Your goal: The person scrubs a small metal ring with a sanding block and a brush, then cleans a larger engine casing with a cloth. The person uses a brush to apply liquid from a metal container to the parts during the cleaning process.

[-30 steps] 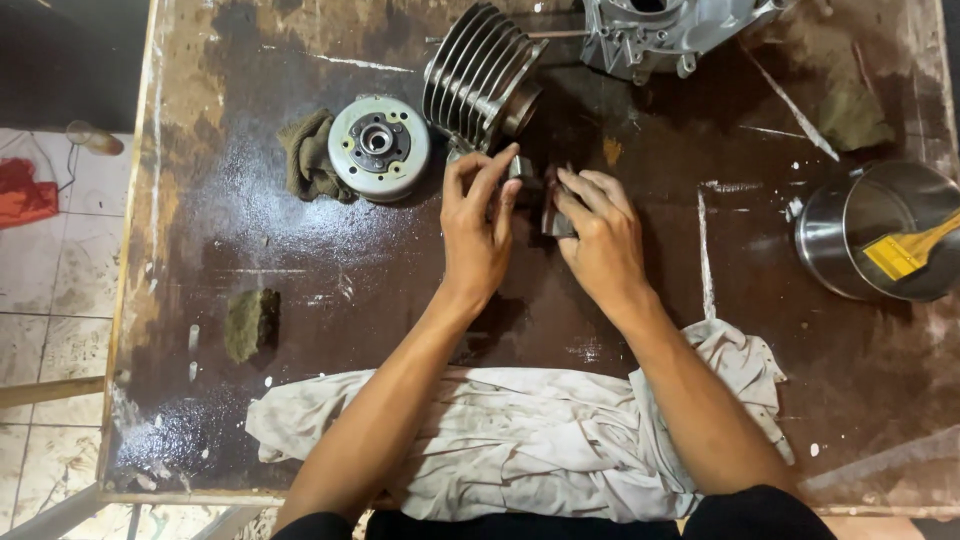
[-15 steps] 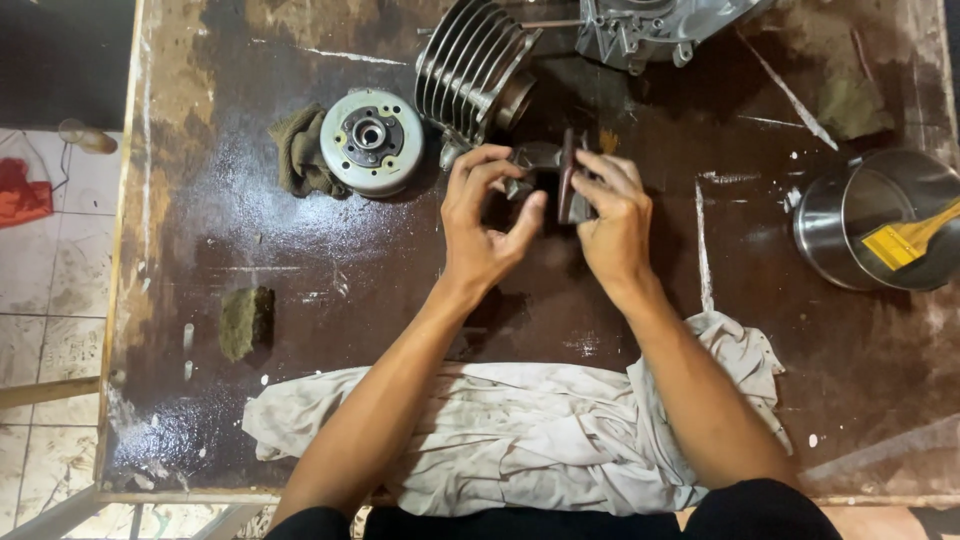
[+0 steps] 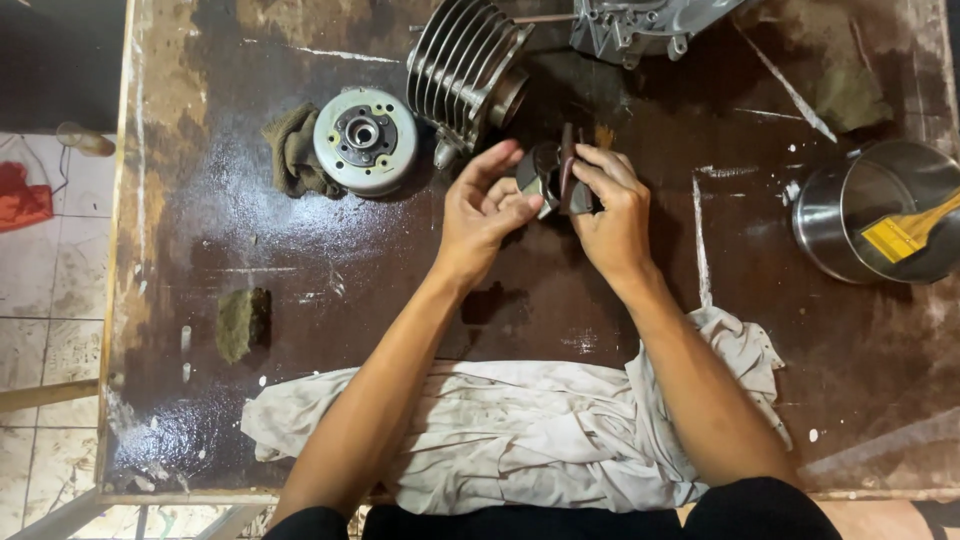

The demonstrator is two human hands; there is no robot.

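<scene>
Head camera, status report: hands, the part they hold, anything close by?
Left hand and right hand both grip the small dark metal part, lifted off the table. Finned cylinder just beyond, apart.

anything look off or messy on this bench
Nothing is broken or spilled that I can see. The finned cylinder lies tipped on its side, the tabletop is badly worn and stained, and a yellow brush sits loose in the metal pot.
</scene>
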